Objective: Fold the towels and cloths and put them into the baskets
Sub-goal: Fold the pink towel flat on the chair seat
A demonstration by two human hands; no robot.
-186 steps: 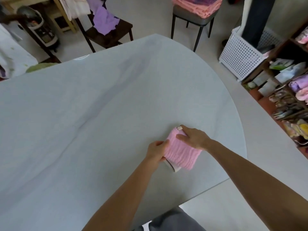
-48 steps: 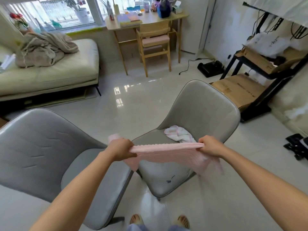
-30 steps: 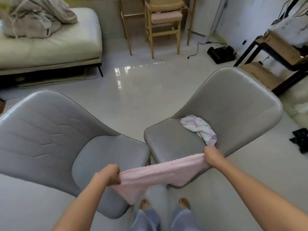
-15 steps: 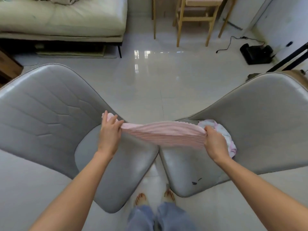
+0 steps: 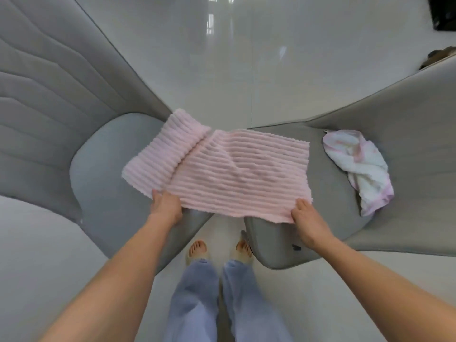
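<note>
Left hand (image 5: 165, 206) and right hand (image 5: 306, 224) each pinch the pink towel's (image 5: 222, 171) near edge, spread across two chairs (image 5: 98, 169).

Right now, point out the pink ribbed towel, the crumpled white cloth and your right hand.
pink ribbed towel (image 5: 237, 174), head view, middle of spread part.
crumpled white cloth (image 5: 357, 166), head view, its centre.
right hand (image 5: 308, 223), head view, back of hand.

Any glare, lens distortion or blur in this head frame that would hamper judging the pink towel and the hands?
Head view: window glare streaks the glossy floor, away from the work; wide-angle distortion bows the left chair and right chair outward; lighting soft and even, shadows faint; pink towel ribs sharp, left hand and right hand clear at its near edge.
</note>
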